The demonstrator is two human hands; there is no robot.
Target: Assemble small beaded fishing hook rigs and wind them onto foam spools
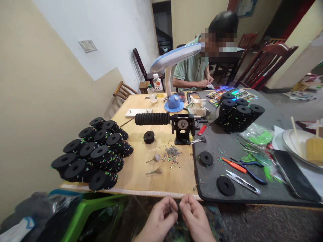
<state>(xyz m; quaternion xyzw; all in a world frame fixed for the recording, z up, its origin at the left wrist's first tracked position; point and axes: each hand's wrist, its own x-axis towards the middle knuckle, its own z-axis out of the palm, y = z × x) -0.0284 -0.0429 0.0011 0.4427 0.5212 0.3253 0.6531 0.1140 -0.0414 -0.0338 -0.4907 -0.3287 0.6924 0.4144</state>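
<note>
Left hand (161,215) and right hand (193,214) side by side, fingers curled inward; whether pinching something tiny, cannot tell. Small grey and multicoloured beads (172,152) ahead of hands, on light wooden table (135,178). Flat black foam ring (228,191) right of hands.

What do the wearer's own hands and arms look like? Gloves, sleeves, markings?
Left hand and right hand are both bare: no gloves, and no rings, watch or markings visible. No sleeve shows; the arms leave the frame just past the wrists.
</note>
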